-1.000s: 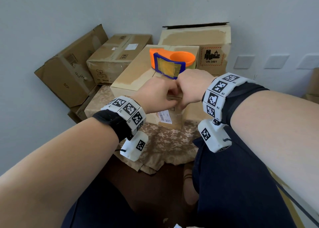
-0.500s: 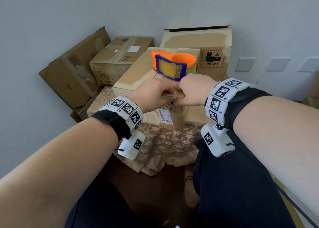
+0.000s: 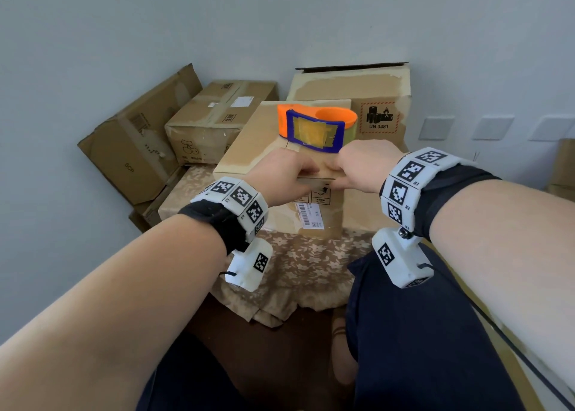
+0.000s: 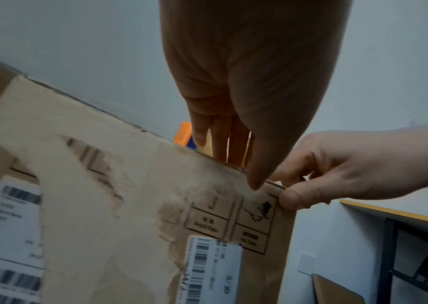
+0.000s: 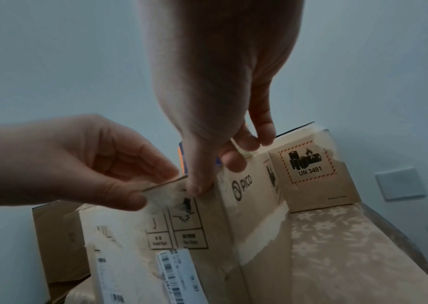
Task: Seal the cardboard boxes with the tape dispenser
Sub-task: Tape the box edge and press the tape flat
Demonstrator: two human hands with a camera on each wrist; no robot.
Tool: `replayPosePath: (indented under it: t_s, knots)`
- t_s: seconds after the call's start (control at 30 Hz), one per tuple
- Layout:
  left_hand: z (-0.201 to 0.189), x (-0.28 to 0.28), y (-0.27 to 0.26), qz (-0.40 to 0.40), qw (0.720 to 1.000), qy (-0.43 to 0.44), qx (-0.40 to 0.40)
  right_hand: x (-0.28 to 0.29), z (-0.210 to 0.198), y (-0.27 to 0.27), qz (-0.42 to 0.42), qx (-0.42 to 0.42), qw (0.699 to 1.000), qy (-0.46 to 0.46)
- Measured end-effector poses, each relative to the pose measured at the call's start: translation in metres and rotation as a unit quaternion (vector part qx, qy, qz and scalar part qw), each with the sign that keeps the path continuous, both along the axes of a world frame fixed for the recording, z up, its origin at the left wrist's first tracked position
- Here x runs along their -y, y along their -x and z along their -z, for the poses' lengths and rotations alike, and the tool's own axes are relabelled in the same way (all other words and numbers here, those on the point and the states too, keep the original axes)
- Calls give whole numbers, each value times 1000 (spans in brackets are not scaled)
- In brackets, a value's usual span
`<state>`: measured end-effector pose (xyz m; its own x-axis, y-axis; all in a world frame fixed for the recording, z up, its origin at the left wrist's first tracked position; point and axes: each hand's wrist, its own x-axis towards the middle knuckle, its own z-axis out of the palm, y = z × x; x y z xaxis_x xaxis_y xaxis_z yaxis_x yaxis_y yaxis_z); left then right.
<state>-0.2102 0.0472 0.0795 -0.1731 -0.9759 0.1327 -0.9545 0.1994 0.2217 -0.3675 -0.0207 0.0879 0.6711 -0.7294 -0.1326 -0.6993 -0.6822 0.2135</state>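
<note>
Both hands meet at the near top edge of the brown cardboard box [image 3: 249, 143], centre of the head view. The left hand [image 3: 280, 174] pinches a lifted cardboard flap edge; the right hand [image 3: 367, 168] has fingers [image 5: 236, 162] curled over the rim, thumb pressing the front. Best to press the flap flush before taping. The orange and blue tape dispenser [image 3: 314, 127] sits unheld on the lid just beyond, over the seam. 3 other boxes crowd the upper left and behind on the cloth-covered bench [image 3: 298, 264].

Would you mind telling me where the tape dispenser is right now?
In the head view, the tape dispenser sits on top of the middle cardboard box, just beyond both hands, in front of the UN 3481 box.
</note>
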Motion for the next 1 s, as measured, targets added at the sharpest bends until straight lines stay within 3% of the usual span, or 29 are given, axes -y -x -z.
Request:
replayPosePath:
  t_s: [0.13,0.27,0.4,0.73,0.8,0.9,1.0]
  knots:
    - [-3,-6,-31,-70,997,-37,14,-7,-5,-10,9,-33,998,50]
    - [-4,-15,-64,-151,988,-37,-14,-16,0,-26,-24,13,995,97]
    - [0,-24,-97,-234,966,-47,-98,-23,7,-51,-38,54,995,76]
    - [19,-23,-132,-288,875,-58,-385,-32,7,-102,-44,67,994,70]
    - [19,-23,-138,-261,898,-63,-350,-32,6,-112,-43,61,994,75]
    - [21,-21,-153,-205,951,-74,-219,-30,2,-126,-43,31,994,95]
    - [19,-16,-161,-155,975,-96,-127,-29,-3,-141,-49,-3,995,89]
